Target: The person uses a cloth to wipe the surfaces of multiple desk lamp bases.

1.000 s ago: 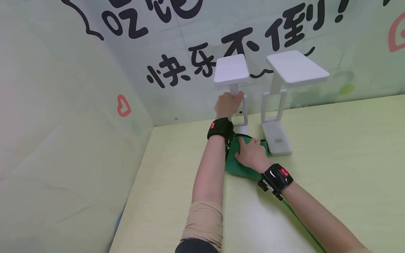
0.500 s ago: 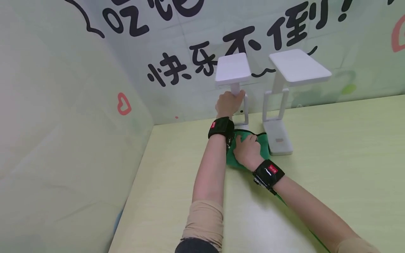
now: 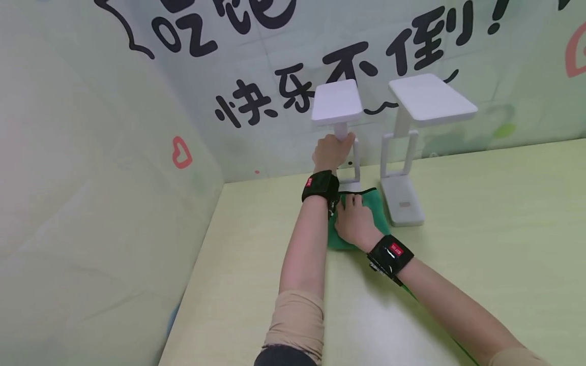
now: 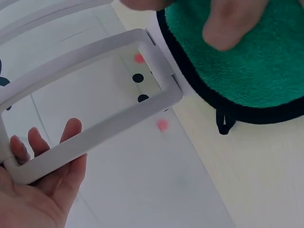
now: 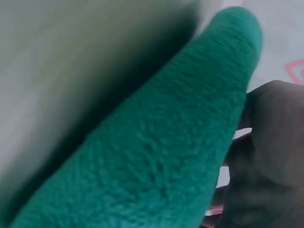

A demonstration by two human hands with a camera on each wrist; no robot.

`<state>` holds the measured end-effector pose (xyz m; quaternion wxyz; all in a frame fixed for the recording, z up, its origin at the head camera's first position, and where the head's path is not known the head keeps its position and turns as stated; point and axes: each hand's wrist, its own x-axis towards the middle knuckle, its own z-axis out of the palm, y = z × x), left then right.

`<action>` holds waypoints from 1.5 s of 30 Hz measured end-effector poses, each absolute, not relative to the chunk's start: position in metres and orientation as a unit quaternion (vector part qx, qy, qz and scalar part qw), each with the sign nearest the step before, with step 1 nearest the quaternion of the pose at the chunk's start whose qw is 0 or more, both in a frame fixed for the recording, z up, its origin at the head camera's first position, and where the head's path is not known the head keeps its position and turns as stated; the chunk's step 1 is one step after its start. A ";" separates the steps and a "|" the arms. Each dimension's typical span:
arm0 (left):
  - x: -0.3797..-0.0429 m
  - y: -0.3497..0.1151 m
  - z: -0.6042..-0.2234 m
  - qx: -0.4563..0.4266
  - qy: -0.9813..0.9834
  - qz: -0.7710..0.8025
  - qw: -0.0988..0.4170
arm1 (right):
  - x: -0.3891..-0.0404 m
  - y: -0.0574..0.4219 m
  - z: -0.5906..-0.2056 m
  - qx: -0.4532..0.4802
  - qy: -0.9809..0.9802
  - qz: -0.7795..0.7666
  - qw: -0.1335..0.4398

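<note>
1. Left hand (image 3: pixel 332 151) first: fingers curled round one bar of the white frame on the left lamp (image 3: pixel 337 101), so it's got a proper hold. In the left wrist view you can see the fingertips poking into the frame's opening from behind that bar.
2. Right hand (image 3: pixel 355 224) is flat-ish on the green cloth (image 3: pixel 377 208), fingers pretty much extended and lying over it rather than wrapped round it. Right wrist view is mostly a big blurry fold of that cloth, with the hand next to it.
3. The cloth is fuzzy with black edging, plus a little black loop (image 4: pixel 224 122) on the border. It sits over the front of the left lamp's base, in front of the frame.
4. Both wrists wear black bands, left band (image 3: pixel 320 185) and right band (image 3: pixel 389 256), each with a red label.
5. Right lamp (image 3: pixel 403 198) stands upright just beside the cloth, on the same pale surface (image 3: pixel 480 244).
6. Further out: a backdrop (image 3: pixel 270 147) with chunky black characters behind the lamps, and a red heart (image 3: pixel 182 152) on the left.
</note>
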<state>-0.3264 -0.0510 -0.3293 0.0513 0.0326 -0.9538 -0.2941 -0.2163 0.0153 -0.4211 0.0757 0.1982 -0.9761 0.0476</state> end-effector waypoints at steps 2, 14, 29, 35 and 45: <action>-0.327 -0.052 -0.329 0.035 -0.953 -0.295 0.055 | -0.220 0.014 -0.421 0.194 -0.976 0.058 0.080; -0.323 -0.053 -0.328 0.022 -0.950 -0.306 0.056 | -0.218 0.012 -0.427 0.247 -0.959 0.063 0.123; -0.319 -0.053 -0.326 0.026 -0.951 -0.306 0.046 | -0.229 -0.004 -0.423 0.227 -0.973 -0.022 0.042; -0.321 -0.054 -0.325 0.024 -0.953 -0.301 0.038 | -0.238 -0.006 -0.421 0.203 -0.979 0.013 0.023; -0.325 -0.056 -0.325 0.021 -0.953 -0.301 0.030 | -0.205 0.005 -0.428 0.298 -0.945 0.001 0.138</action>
